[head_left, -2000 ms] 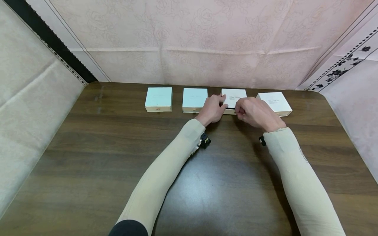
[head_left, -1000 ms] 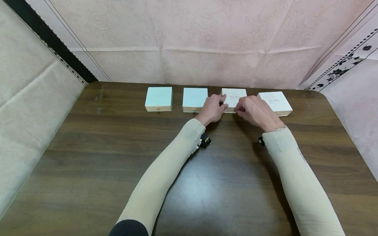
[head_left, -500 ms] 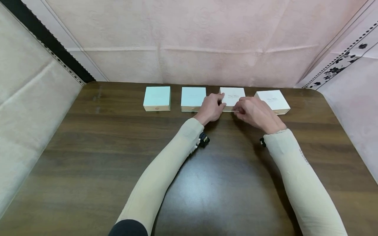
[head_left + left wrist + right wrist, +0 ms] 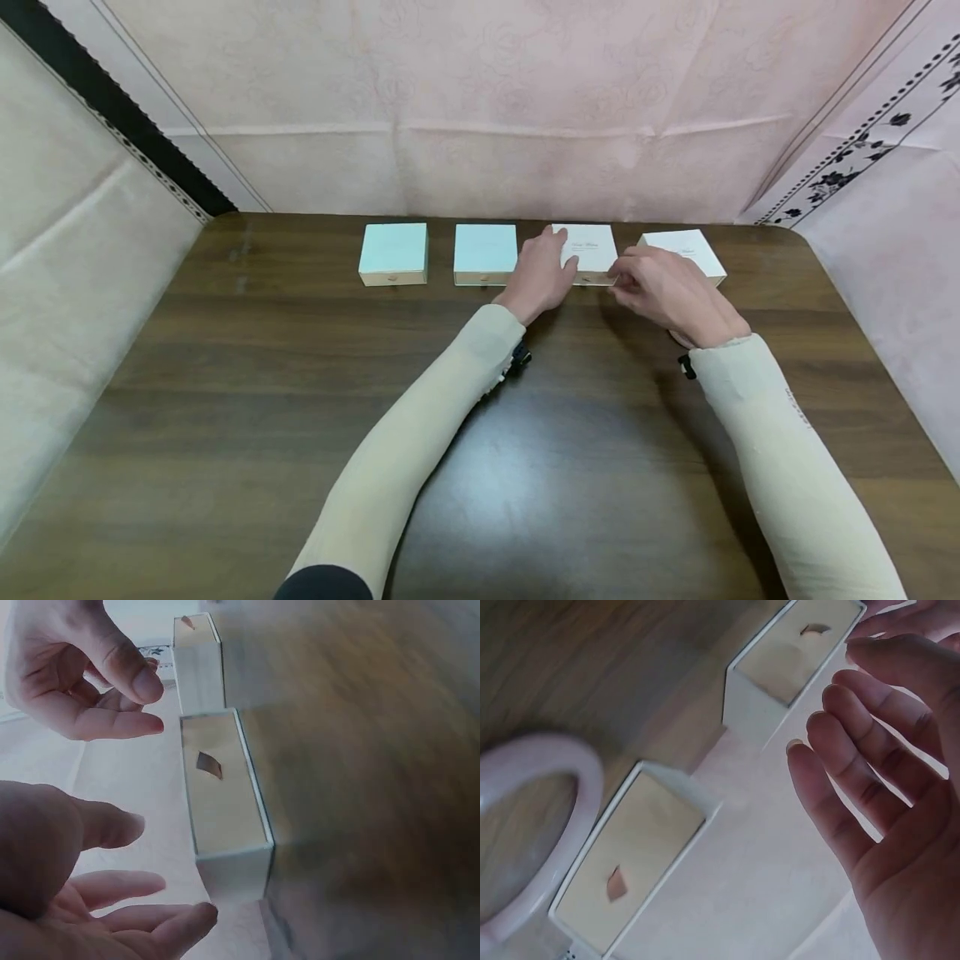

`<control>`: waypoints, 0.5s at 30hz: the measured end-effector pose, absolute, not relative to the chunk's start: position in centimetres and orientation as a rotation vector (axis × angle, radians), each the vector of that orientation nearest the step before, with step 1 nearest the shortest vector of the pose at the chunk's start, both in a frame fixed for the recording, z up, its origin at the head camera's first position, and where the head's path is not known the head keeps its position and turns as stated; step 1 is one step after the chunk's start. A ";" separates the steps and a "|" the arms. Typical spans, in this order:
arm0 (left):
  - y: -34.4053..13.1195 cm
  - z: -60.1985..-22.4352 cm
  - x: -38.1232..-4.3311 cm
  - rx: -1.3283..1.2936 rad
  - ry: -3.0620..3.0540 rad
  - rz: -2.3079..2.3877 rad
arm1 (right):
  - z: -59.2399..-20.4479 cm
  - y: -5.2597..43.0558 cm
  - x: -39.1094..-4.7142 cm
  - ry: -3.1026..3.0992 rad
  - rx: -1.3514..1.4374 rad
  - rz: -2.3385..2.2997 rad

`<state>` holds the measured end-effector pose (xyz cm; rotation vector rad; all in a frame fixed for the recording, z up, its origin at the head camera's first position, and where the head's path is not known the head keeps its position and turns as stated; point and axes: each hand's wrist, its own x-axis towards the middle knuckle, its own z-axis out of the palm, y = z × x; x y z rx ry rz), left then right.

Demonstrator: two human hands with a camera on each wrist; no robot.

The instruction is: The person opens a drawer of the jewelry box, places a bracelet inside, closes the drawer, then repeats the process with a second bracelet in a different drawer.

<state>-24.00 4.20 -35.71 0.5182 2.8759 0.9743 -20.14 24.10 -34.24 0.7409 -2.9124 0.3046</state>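
Note:
Four-sided drawer boxes stand in a row; a white one (image 4: pixel 588 243), third from the left, lies between my hands. Its cream front with a small brown pull tab (image 4: pixel 209 764) sits flush in the sleeve. My left hand (image 4: pixel 538 271) is at its left side, thumb and fingers apart; whether a fingertip touches it I cannot tell. Just off its front right corner hovers my right hand (image 4: pixel 667 287), with loosely bent fingers (image 4: pixel 840 754) and nothing in them. That hand partly covers the rightmost white box (image 4: pixel 688 250).
Two pale blue boxes (image 4: pixel 393 250) (image 4: pixel 485 250) stand to the left along the back of the brown wooden table (image 4: pixel 300 400). Patterned cloth (image 4: pixel 465 100) hangs behind them. A pale bangle (image 4: pixel 581 795) circles my right wrist.
The dark gap at the third box's front has gone, its drawer now pushed in. My right hand has drawn away to the right; my left fingers have spread and loosened. The view has shifted slightly.

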 end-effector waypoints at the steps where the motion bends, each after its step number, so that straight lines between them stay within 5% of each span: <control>1: 4.4 -35.6 -23.9 0.542 2.893 0.984 | -34.2 24.4 -20.0 -2.910 0.732 0.315; 15: 7.8 -34.7 -23.7 0.682 2.965 1.199 | -33.6 27.8 -18.6 -2.799 0.723 0.266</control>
